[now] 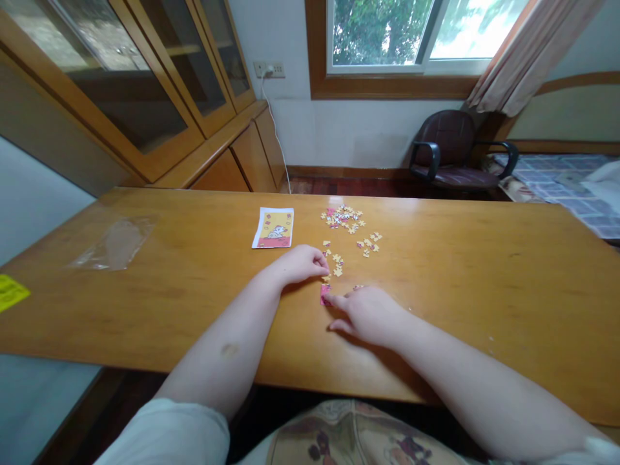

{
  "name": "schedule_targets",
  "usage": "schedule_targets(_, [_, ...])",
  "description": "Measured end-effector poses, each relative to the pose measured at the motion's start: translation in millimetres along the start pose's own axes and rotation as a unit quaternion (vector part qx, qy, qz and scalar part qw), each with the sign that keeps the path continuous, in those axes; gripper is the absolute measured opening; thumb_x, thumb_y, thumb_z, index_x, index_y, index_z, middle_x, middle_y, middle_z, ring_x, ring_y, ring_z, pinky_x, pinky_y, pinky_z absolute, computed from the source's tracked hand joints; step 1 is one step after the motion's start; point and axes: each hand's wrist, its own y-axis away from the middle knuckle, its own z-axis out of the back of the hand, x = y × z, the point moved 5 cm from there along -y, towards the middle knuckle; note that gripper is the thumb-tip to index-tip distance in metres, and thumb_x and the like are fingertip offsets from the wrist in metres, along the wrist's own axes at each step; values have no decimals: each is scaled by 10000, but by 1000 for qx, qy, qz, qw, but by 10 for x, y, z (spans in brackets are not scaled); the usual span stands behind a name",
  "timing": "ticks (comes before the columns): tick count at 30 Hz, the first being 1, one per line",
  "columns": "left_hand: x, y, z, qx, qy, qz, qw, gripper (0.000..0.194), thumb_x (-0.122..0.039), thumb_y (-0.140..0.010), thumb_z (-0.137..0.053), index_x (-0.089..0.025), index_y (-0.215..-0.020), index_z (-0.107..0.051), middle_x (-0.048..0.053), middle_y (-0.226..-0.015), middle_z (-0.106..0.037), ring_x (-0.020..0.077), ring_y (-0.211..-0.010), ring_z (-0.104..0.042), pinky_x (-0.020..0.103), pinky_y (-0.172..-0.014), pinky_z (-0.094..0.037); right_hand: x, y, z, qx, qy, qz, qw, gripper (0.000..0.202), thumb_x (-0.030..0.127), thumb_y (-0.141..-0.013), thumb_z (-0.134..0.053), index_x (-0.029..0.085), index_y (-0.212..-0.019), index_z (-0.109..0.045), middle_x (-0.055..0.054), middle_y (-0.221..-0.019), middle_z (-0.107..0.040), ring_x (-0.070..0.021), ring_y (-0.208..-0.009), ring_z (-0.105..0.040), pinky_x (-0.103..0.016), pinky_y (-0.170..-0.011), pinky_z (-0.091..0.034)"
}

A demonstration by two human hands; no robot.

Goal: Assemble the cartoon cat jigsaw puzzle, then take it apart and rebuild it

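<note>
Near the middle of the wooden table (203, 297), my left hand (304, 263) has its fingers bent together at a small yellow puzzle piece (326, 279). Whether it grips that piece is too small to tell. My right hand (367, 311) rests its index fingertip on a joined pink section (324, 295), thumb apart. Loose yellow pieces (338, 266) lie just right of my left fingertips. Beyond them is a heap of yellow and pink pieces (341, 217), with a smaller group (369, 244) to its right. A few more pieces are partly hidden behind my right hand.
A picture card (274, 228) with a white animal on yellow and pink lies left of the heap. Clear plastic wrap (116, 244) is at the left, near a yellow label (12, 292). Beyond the table stand a cabinet (232, 155) and a dark armchair (448, 152).
</note>
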Motion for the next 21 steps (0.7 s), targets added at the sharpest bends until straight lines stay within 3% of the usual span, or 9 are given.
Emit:
schedule_targets(6, [-71,10,-44,24,-38,-1,999,187,-286,-681,-627,-181,-788,-738,13,-764,-727,161,-722,-632,227,-621,-433,32,-75,-116,34,26,-4,999,609,597,-885,-418,244,-1380,-443,-118,-880,-713,-286,-844,-671,-339,-737,-462])
schedule_targets(15, [-72,17,-59,32,-55,-6,998,138,-238,-686,-627,-197,-762,-734,-3,-771,-725,147,-707,-627,220,-617,-425,-5,-53,-119,28,13,-4,1000,573,592,-892,-403,280,-1370,-449,-112,-897,-718,-291,-852,-670,-355,-739,-466])
schedule_targets(21, [-81,15,-49,14,-76,-9,997,149,-257,-691,-625,-195,-773,-733,4,-743,-718,150,-686,-615,226,-594,-412,-6,-48,-120,35,9,-8,999,584,589,-887,-419,271,-1376,-440,-119,-896,-718,-293,-850,-671,-355,-734,-466])
